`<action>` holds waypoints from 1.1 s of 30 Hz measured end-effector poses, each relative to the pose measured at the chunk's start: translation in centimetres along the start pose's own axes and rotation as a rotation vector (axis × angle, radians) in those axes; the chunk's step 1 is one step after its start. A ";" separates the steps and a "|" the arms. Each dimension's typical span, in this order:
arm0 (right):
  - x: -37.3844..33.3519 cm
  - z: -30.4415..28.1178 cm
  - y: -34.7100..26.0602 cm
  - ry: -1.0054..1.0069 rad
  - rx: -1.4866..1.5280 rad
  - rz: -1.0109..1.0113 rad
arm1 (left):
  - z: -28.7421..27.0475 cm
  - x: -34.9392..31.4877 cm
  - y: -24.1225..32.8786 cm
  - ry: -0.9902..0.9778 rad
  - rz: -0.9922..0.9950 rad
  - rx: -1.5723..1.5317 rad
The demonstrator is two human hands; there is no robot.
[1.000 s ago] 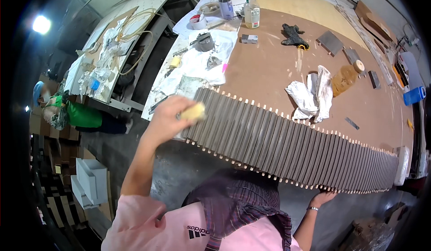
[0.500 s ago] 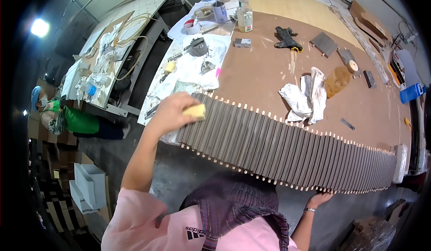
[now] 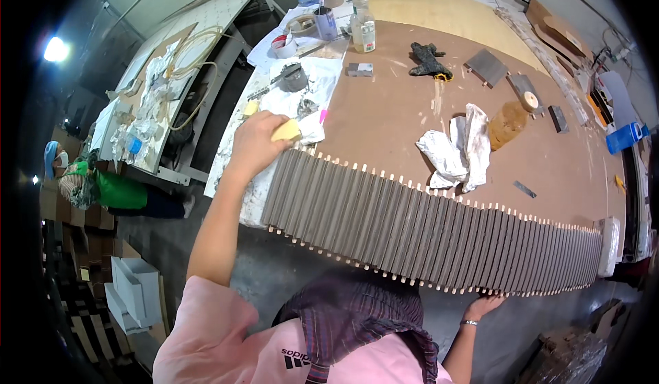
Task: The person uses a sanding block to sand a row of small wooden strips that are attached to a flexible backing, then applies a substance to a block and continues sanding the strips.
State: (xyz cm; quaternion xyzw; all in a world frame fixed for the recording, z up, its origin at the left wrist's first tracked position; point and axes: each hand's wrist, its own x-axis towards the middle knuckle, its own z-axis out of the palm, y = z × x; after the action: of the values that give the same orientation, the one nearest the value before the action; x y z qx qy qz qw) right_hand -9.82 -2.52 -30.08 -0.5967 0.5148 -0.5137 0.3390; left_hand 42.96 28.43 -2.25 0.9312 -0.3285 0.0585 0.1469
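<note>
My left hand (image 3: 259,140) pinches a yellow sponge (image 3: 286,131) just beyond the far left end of a long row of narrow grey-brown wooden strips (image 3: 412,233). The strips lie side by side along the near table edge, with pale dowel ends sticking out at both ends of each. At the near edge, right of the middle, my right hand (image 3: 485,306) touches the row from below; its fingertips are hidden under the strips. Another yellow sponge (image 3: 251,107) lies on the stained white paper next to a dark grey pot (image 3: 294,77).
Crumpled white cloths (image 3: 456,154) and an amber bottle (image 3: 508,124) lie beyond the row on the brown tabletop (image 3: 384,116). A black glove (image 3: 429,61), grey blocks (image 3: 486,67) and a glass bottle (image 3: 362,26) sit farther back. A person in green (image 3: 117,185) stands at left.
My left hand has moved with the sponge, away from the top of the left-end strips to beyond their far ends. The right hand stays at the near edge.
</note>
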 end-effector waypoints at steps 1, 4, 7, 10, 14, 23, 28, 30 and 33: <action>0.0 -0.5 0.2 0.002 -0.039 -0.008 | -0.4 -0.4 0.8 -0.006 0.011 -0.008; -0.2 -0.8 -0.1 0.005 -0.047 0.032 | -0.8 -1.8 0.9 -0.190 0.118 -0.167; -0.3 -0.4 -0.2 -0.005 -0.016 0.045 | -0.5 -1.1 -0.8 -0.026 -0.048 -0.017; -0.3 -1.1 0.8 -0.007 -0.030 0.013 | -0.7 -1.5 -0.9 -0.035 0.005 -0.107; -0.1 -0.9 0.3 -0.005 -0.051 -0.023 | 0.2 -1.7 -1.1 -0.079 0.050 -0.213; 0.1 -0.6 0.8 0.016 -0.013 -0.019 | -0.2 -3.1 -1.2 -0.061 0.165 -0.256; 0.0 0.0 -0.9 0.026 0.002 0.038 | -3.5 -10.2 -1.4 -0.330 0.167 -0.191; 0.0 -0.3 -0.6 0.040 0.088 0.087 | -5.7 -12.0 -0.9 -0.412 0.137 -0.200; 0.5 -0.9 0.6 -0.014 -0.099 -0.046 | -6.2 -12.1 -0.6 -0.423 0.147 -0.221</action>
State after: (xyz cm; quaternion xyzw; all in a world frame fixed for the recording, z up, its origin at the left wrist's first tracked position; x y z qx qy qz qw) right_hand -10.85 -3.04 -30.32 -0.6281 0.5233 -0.4912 0.3006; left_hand 33.80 38.00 1.03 0.8746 -0.4231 -0.1635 0.1712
